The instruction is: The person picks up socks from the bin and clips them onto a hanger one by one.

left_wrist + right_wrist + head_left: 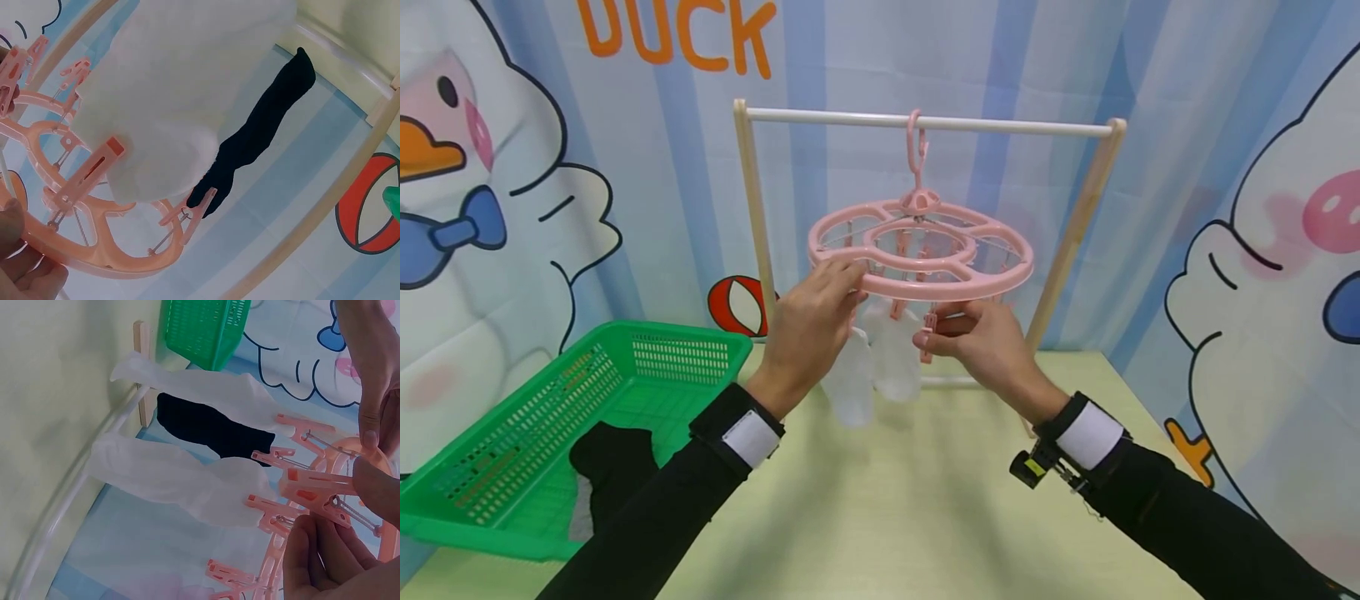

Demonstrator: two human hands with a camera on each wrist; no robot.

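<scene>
A person in black sleeves works with two bare hands at a round pink clip hanger (pixel 943 290), which hangs by its hook from the white bar (pixel 1015 125) of a wooden-sided rack on the far part of a pale yellow desk (pixel 880 517). The left hand (pixel 812 329) has its grip clamped on the hanger's rim at the near left. The right hand (pixel 992 342), below the near right part of the rim, has its grip together on a dangling pink clothespin (pixel 319 484), thumb on one side and fingers on the other.

Just left of that clothespin, two white socks (pixel 852 385) hang side by side from other clips. A black sock (pixel 212 428) hangs from its own clip; the right wrist view shows it between the white ones.

At the left stands a green plastic basket (pixel 681 392) with slotted sides. In it lies a black cloth item (pixel 617 462), with a grey piece (pixel 582 510) just beside it, partly covered. Behind everything hangs a blue-and-white striped curtain (pixel 865 58) printed with cartoon figures and orange letters reading "DUCK".
</scene>
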